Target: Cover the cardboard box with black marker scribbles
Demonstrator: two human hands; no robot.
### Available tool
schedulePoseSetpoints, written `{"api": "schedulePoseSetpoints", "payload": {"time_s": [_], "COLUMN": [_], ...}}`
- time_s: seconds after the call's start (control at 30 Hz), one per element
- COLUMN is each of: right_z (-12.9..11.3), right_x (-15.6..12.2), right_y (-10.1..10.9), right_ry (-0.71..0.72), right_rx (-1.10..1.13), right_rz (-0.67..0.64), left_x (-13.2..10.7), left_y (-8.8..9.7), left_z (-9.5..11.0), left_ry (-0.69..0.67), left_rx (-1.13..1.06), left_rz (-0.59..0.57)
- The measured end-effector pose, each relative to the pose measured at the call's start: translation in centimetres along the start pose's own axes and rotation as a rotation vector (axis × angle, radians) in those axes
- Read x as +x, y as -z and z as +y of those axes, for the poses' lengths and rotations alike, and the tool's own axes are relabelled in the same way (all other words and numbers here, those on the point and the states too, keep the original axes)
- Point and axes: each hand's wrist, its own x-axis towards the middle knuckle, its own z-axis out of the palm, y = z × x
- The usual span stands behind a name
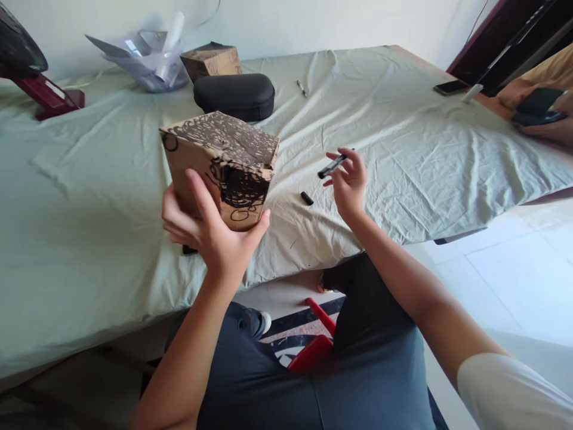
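Observation:
A brown cardboard box (237, 143), covered on top and on one side with black scribbles and loops, is tilted above the cloth-covered table. My left hand (215, 230) grips it from below, thumb and fingers spread along its near sides. To the right, my right hand (350, 185) holds a dark marker (333, 166) between thumb and fingers, apart from the box. On the cloth between the hands lies a small black pen cap (307, 198). A dark object under my left hand is mostly hidden.
Behind the box are a black zip case (234, 97), another scribbled cardboard box (212, 60) and a clear plastic basket (150, 71). A pen (301, 88) and a phone (450, 88) lie farther back. At the right edge, another person's hand (548, 128) holds a dark object.

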Motion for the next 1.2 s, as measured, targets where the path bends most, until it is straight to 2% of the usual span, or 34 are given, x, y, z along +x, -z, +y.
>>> {"api": "schedulePoseSetpoints", "payload": {"time_s": [0.13,0.23,0.37,0.5,0.7,0.8,1.03,1.2], "right_z": [-5.4,-9.3,-12.0,-12.4,-11.7,-11.4,-11.7,-11.3], "right_x": [-0.3,-1.9,-4.1,-4.8,-5.1,-5.2,-5.0,-5.2], "right_y": [-1.2,-1.6,-2.1,-2.7,-2.9,-3.1,-3.5,-3.4], "right_ry": [0.313,0.394,0.681,0.772,0.695,0.717,0.763,0.722], "right_rx": [0.134,0.101,0.080,0.017,0.014,0.031,0.024,-0.028], "right_rz": [0.157,0.067,-0.165,-0.222,-0.221,-0.214,-0.191,-0.179], "left_x": [-0.8,-1.4,-1.9,-2.0,-2.0,-2.2,-2.8,-2.8], "left_y": [0.4,0.2,-0.4,-0.9,-0.9,-1.0,-1.2,-1.0], "left_z": [1.0,0.9,0.5,0.6,0.9,0.9,0.7,0.9], "left_ry": [-0.018,0.002,0.024,-0.060,-0.144,-0.162,-0.161,-0.139], "left_rx": [0.140,0.168,0.153,0.194,0.220,0.233,0.215,0.170], "left_rz": [-0.028,-0.070,-0.090,-0.008,0.028,0.046,0.016,-0.019]}}
